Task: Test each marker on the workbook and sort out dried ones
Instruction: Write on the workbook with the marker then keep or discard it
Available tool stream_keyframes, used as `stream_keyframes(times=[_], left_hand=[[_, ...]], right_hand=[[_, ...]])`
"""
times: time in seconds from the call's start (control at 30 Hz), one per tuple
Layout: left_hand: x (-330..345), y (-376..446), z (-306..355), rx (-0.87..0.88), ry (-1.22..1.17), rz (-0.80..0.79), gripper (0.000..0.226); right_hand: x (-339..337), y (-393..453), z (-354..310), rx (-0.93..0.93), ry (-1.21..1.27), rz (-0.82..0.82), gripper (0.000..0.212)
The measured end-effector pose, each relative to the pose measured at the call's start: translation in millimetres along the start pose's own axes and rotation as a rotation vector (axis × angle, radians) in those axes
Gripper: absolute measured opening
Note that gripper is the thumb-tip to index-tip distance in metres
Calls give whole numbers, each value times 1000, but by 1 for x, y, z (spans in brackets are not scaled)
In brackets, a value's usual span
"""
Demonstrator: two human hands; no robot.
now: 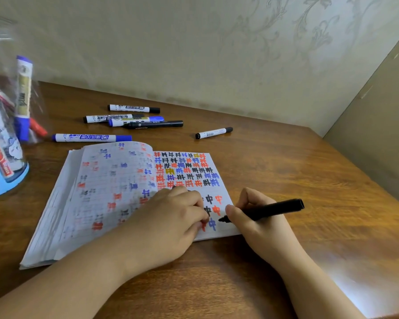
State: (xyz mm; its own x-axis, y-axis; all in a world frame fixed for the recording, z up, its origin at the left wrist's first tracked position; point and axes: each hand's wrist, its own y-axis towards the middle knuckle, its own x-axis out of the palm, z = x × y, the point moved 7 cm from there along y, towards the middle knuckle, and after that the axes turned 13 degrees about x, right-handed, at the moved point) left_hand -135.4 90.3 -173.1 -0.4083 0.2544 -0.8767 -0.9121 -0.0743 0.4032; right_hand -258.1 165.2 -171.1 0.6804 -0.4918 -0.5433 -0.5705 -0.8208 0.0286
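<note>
Right hand (251, 217) is gripping a black marker (263, 211), tip on the workbook (115, 199); left hand (171, 219), fingers curled, is pressing the page. Six markers (134, 122) are lying at twelve o'clock, more waiting in a jar (7, 125) at ten: seemingly midway.

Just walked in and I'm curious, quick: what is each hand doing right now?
Left hand: fingers curled, resting on the workbook; whether it holds anything cannot be told.
Right hand: holding a black marker.

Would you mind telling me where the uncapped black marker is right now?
In the head view, the black marker is in the right hand, tip at the workbook page's lower right, beside the left hand.
</note>
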Motion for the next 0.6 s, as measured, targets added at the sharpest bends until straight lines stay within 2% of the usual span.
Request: stream_keyframes(times=[0.23, 0.33, 0.43, 0.5, 0.6], left_hand=[[1, -1, -3, -12, 29, -18, 27], [-12, -3, -6, -59, 48, 110, 13], [-32, -6, -18, -261, 102, 247, 11], [-30, -9, -30, -412, 123, 178, 28], [-20, -5, -36, -456, 185, -5, 33]], right_hand=[[-3, 1, 1, 11, -28, 51, 29], [-5, 0, 0, 19, -28, 80, 30], [-9, -1, -2, 55, 30, 111, 25], [-10, -1, -2, 95, 76, 114, 23], [-5, -1, -7, 127, 102, 41, 22]])
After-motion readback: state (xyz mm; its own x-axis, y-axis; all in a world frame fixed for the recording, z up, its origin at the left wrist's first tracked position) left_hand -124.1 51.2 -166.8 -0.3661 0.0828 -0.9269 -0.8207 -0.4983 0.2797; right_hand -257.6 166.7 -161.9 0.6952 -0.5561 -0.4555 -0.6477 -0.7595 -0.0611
